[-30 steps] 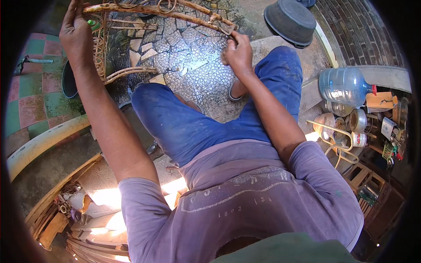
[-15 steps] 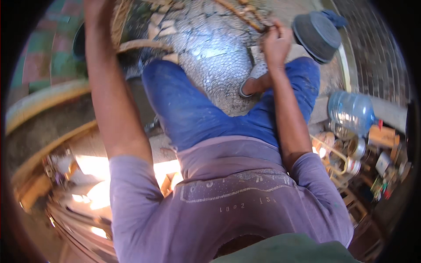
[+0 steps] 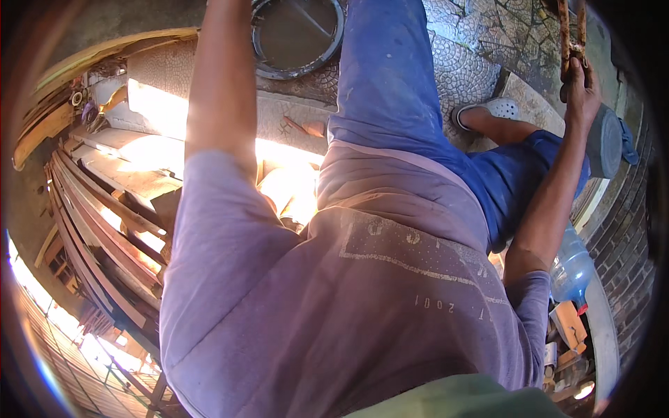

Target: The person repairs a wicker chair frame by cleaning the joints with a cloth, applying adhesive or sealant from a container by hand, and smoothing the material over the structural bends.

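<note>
Beside right arm (image 3: 547, 209): tub (image 3: 605, 146), jug (image 3: 571, 268). Beside left leg (image 3: 387, 76): basin (image 3: 291, 72) of murky water (image 3: 298, 42). Clasping poles (image 3: 565, 35) in right hand (image 3: 583, 94); cannot tell left hand.

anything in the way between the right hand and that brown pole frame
Nothing visible: the right hand grips the end of the brown pole frame directly. The grey tub shows off to the side, not between them. The left hand is outside the picture, so its side can't be judged.

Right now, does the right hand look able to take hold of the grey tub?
Probably not yet: the right hand is gripping the brown pole frame. Otherwise the way looks free, as the grey tub appears close beside the right forearm.
</note>
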`<state>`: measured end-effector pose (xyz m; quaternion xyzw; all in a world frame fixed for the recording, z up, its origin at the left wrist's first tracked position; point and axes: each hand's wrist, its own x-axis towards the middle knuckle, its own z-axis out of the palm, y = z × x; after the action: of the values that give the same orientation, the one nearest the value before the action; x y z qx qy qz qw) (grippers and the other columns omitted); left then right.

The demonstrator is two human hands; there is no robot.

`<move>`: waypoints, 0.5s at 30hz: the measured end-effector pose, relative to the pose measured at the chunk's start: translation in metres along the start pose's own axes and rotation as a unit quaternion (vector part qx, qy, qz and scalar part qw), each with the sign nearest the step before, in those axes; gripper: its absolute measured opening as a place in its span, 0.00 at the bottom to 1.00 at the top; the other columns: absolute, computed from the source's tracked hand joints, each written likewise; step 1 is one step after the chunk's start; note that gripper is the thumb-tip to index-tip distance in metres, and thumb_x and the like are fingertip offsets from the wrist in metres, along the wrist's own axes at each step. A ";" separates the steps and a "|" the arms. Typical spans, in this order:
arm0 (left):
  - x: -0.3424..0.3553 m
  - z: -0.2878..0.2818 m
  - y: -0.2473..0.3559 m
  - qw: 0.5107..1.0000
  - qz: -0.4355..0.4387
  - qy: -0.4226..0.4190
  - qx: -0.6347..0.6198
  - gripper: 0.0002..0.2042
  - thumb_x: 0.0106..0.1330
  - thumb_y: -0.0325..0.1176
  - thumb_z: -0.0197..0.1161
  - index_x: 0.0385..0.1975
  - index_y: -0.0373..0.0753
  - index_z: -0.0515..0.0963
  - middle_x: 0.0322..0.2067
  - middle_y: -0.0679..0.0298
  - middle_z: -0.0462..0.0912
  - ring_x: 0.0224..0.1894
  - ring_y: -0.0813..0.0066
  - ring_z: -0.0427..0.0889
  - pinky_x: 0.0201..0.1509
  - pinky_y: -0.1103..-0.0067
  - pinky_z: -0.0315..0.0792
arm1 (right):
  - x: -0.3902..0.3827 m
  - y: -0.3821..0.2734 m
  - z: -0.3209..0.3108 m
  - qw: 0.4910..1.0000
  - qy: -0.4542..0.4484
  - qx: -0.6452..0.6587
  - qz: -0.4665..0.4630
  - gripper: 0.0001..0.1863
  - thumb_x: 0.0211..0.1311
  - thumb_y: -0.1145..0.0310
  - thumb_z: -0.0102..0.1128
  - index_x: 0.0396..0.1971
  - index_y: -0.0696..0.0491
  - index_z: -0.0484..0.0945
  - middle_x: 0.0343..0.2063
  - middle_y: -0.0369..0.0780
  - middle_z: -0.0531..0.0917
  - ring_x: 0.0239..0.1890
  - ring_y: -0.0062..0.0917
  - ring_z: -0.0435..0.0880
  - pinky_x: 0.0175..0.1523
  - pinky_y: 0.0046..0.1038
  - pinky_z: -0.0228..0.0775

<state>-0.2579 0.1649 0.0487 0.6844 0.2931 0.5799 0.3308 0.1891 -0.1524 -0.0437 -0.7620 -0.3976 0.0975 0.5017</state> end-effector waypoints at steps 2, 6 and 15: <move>-0.075 -0.059 -0.040 0.976 -0.107 0.017 0.187 0.14 0.75 0.36 0.55 0.50 0.34 0.81 0.41 0.58 0.86 0.41 0.74 0.79 0.46 0.76 0.74 | -0.008 -0.010 -0.008 0.995 -0.004 0.006 0.104 0.21 0.71 0.58 0.67 0.56 0.55 0.83 0.35 0.34 0.86 0.32 0.14 0.80 0.36 0.19 0.71; -0.296 -0.150 -0.106 0.840 -0.353 0.002 0.411 0.22 0.73 0.46 0.55 0.33 0.29 0.83 0.32 0.41 0.84 0.40 0.39 0.84 0.46 0.55 0.74 | -0.006 -0.017 -0.005 0.992 -0.018 -0.012 0.122 0.21 0.71 0.56 0.66 0.56 0.54 0.83 0.36 0.34 0.85 0.35 0.14 0.79 0.40 0.20 0.71; -0.524 -0.169 -0.102 0.573 -0.737 0.011 0.357 0.29 0.66 0.46 0.61 0.54 0.22 0.78 0.46 0.38 0.85 0.50 0.45 0.86 0.54 0.59 0.77 | -0.011 -0.020 -0.011 0.996 -0.005 -0.024 0.081 0.23 0.70 0.55 0.67 0.56 0.56 0.82 0.34 0.32 0.83 0.30 0.12 0.76 0.33 0.19 0.67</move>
<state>-0.5086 -0.1647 -0.3279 0.2884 0.8833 -0.0087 0.3696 0.1776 -0.1641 -0.0244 -0.8032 -0.3395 0.1321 0.4714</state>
